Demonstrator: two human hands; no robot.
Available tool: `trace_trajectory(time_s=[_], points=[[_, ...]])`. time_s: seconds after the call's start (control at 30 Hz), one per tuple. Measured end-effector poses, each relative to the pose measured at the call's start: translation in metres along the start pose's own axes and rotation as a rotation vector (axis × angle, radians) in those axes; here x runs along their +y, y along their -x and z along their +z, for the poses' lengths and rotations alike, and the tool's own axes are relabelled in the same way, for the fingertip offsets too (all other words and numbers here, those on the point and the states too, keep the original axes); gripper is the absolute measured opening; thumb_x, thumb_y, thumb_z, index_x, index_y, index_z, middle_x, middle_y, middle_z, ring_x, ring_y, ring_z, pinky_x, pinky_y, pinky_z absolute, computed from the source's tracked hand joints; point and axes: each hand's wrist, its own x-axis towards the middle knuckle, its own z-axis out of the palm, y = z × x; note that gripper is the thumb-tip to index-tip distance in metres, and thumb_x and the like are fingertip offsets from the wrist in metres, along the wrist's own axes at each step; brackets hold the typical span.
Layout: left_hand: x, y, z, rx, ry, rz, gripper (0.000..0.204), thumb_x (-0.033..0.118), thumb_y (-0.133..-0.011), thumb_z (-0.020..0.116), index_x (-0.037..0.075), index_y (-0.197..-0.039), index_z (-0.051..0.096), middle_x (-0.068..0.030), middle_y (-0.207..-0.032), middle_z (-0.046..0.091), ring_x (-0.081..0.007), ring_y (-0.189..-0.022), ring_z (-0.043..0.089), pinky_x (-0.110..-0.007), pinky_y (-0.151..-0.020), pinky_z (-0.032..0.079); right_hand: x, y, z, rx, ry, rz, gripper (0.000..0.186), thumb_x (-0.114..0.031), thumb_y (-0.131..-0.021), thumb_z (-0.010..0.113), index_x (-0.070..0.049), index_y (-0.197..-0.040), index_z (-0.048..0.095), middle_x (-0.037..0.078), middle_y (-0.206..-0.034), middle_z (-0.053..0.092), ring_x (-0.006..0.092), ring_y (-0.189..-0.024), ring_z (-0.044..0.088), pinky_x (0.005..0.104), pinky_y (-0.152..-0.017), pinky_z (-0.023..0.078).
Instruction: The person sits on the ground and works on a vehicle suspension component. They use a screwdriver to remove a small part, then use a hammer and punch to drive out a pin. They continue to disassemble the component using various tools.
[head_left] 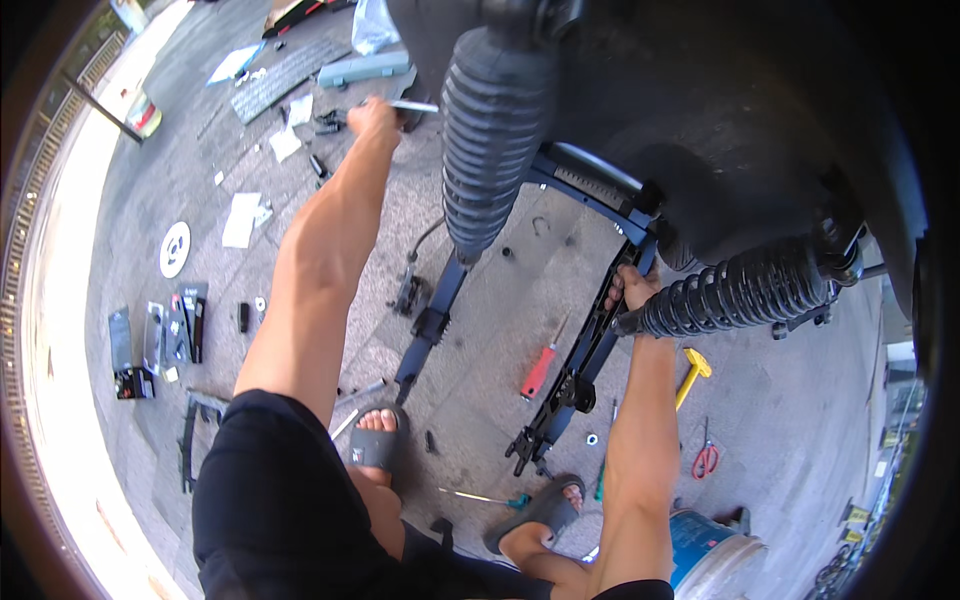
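My left hand (pixel 375 120) reaches far out, its fingers closed around a slim silver metal tool (pixel 413 105) whose end points right toward the left spring shock absorber (pixel 490 140). Whether it is a wrench or another hand tool is too small to tell. My right hand (pixel 638 287) wraps round the right bar of a dark blue metal frame (pixel 590 345), just beside the lower end of the right spring shock absorber (pixel 735 290). The frame's left bar (pixel 435 320) hangs below the left shock absorber. A large black body (pixel 660 90) above hides the upper joints.
A red-handled screwdriver (pixel 539 372), yellow hammer (pixel 692 376) and red-handled scissors (pixel 706 460) lie on the paving. A blue-and-white bucket (pixel 710 550) stands at lower right. Boxes (pixel 133 383), a white disc (pixel 175 249), papers (pixel 240 220) and a teal case (pixel 362 69) are scattered leftward.
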Motion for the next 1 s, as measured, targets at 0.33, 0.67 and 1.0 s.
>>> trace_trajectory(time_s=[0.33, 0.67, 1.0], points=[[0.105, 0.013, -0.135, -0.043, 0.577, -0.062, 0.011, 0.007, -0.085, 0.056, 0.001, -0.094, 0.053, -0.0152, -0.085, 0.059, -0.0287, -0.069, 0.062, -0.045, -0.053, 0.053, 0.018, 0.007, 0.0, -0.056, -0.05, 0.025, 0.063, -0.003, -0.083, 0.052, -0.014, -0.137, 0.021, 0.004, -0.063, 0.045, 0.0149, -0.045, 0.046, 0.0334, -0.039, 0.043], [0.028, 0.03, -0.293, -0.343, 0.042, -0.034, 0.019, 0.02, -0.091, 0.052, 0.002, -0.088, 0.052, -0.0084, -0.068, 0.05, -0.0185, -0.052, 0.051, -0.029, -0.042, 0.045, 0.04, -0.009, 0.013, 0.049, 0.201, -0.142, 0.067, -0.007, -0.077, 0.052, 0.004, -0.138, 0.026, 0.01, -0.065, 0.051, 0.019, -0.041, 0.052, 0.034, -0.038, 0.042], [-0.098, 0.12, -0.35, -0.53, -0.705, -0.001, 0.028, 0.025, -0.096, 0.046, -0.001, -0.109, 0.052, -0.0097, -0.065, 0.056, -0.0201, -0.043, 0.056, -0.032, -0.035, 0.044, 0.058, -0.012, 0.003, 0.012, 0.023, 0.07, 0.064, 0.002, -0.078, 0.053, -0.013, -0.133, 0.024, 0.005, -0.063, 0.046, 0.0152, -0.045, 0.046, 0.0323, -0.04, 0.042]])
